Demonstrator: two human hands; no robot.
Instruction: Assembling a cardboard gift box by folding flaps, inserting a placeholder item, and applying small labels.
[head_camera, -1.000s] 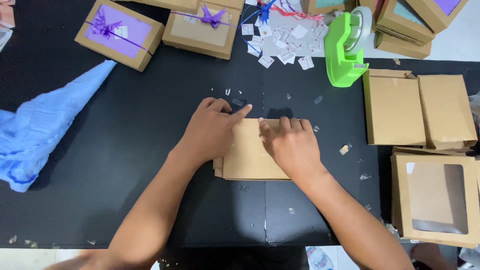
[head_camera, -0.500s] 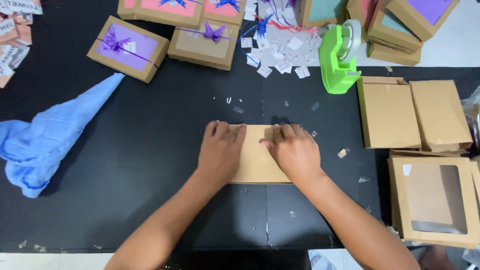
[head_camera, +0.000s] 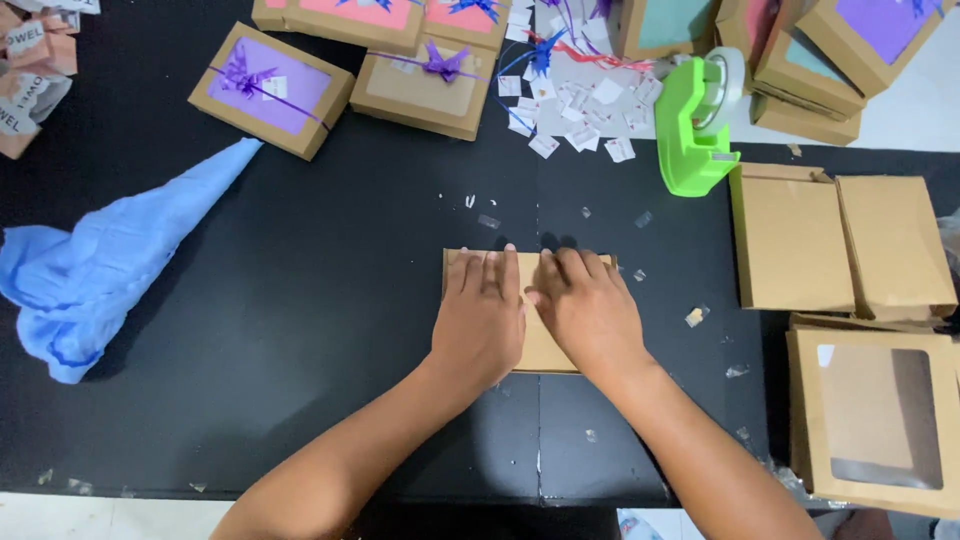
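Looking down on a black tabletop, the view starts at the far left with a crumpled light-blue sheet of tissue paper, twisted to a point that aims up and right. Above it, at the top left corner, small pink and white packets are partly cut off by the edge. Just right of the blue paper's tip sits a closed brown cardboard gift box with a purple window and purple ribbon bow, and beside that a second brown box with a purple bow on a plain kraft lid.

At the centre lies a flat, folded brown cardboard box blank, near the front half of the table. The left hand presses on it palm down, fingers straight and close together, gripping nothing. The right hand lies just beside it, touching it, also flat with fingers extended along the card's far edge.

Behind the hands, scattered small white paper tags lie among ribbon scraps. Right of them stands a bright green tape dispenser. Further right, two flat brown cardboard blanks lie side by side, and below them a brown cardboard lid with a clear window.
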